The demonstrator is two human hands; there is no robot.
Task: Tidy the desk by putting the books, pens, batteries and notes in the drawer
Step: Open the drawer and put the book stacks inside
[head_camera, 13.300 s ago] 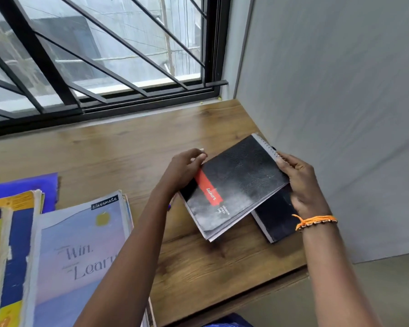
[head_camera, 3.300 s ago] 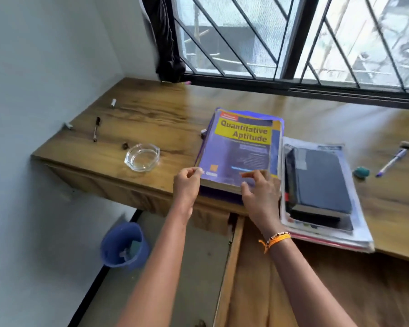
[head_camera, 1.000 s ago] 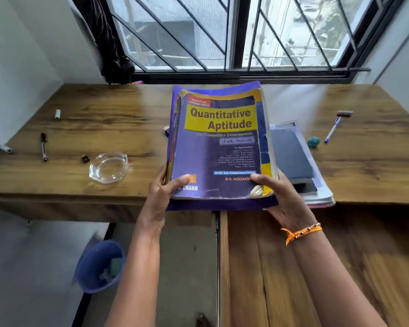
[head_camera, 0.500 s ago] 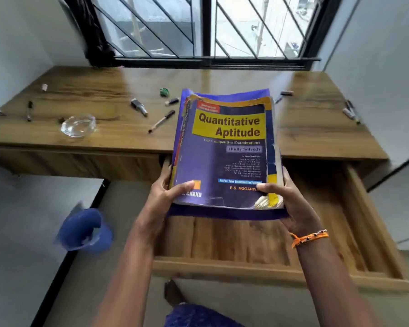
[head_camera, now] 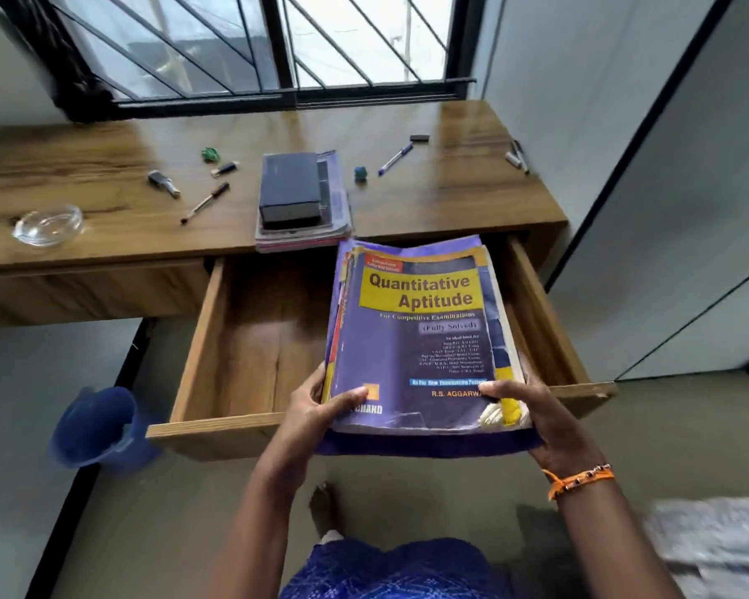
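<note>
I hold a stack of books topped by the purple and yellow "Quantitative Aptitude" book (head_camera: 420, 339) over the right half of the open wooden drawer (head_camera: 243, 348). My left hand (head_camera: 316, 404) grips its near left corner, thumb on the cover. My right hand (head_camera: 537, 417) grips the near right corner. A second pile with a dark book (head_camera: 293, 190) on top lies on the desk (head_camera: 83, 244) above the drawer. Pens (head_camera: 204, 203) (head_camera: 394, 158) and small items lie scattered on the desktop.
A glass ashtray (head_camera: 46, 224) sits at the desk's left front. A blue bin (head_camera: 96, 425) stands on the floor left of the drawer. A wall closes off the right side. My foot (head_camera: 325, 508) is below the drawer front.
The book stack has moved right and down over the drawer's right half. The view has pulled back, so the second pile on the desk shows again.
</note>
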